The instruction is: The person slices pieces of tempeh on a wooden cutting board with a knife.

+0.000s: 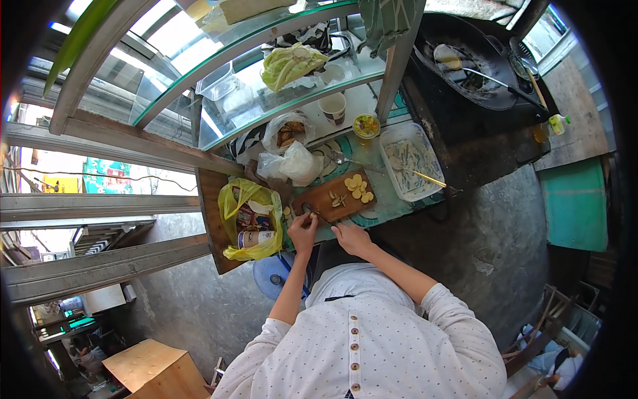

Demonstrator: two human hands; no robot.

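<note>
My left hand (304, 230) is at the near left corner of a brown wooden cutting board (319, 197), fingers pinched on something too small to make out. Close beside it, my right hand (352, 239) is closed on a small knife (324, 219), of which only a thin dark part shows between the hands. Pale yellow round slices (357, 187) lie in a group at the board's far right. Thin peelings (338, 199) are in its middle. A yellow plastic bag (229, 211) with packets and a canister (255, 239) stands left of my left hand.
Right of the board is a plastic tub (407, 159) of whitish mixture with a golden-handled utensil. A yellow-topped cup (366, 126) and white bags (300, 164) sit behind. A glass shelf holds cabbage (292, 65). A wok (475, 66) with a ladle is at upper right.
</note>
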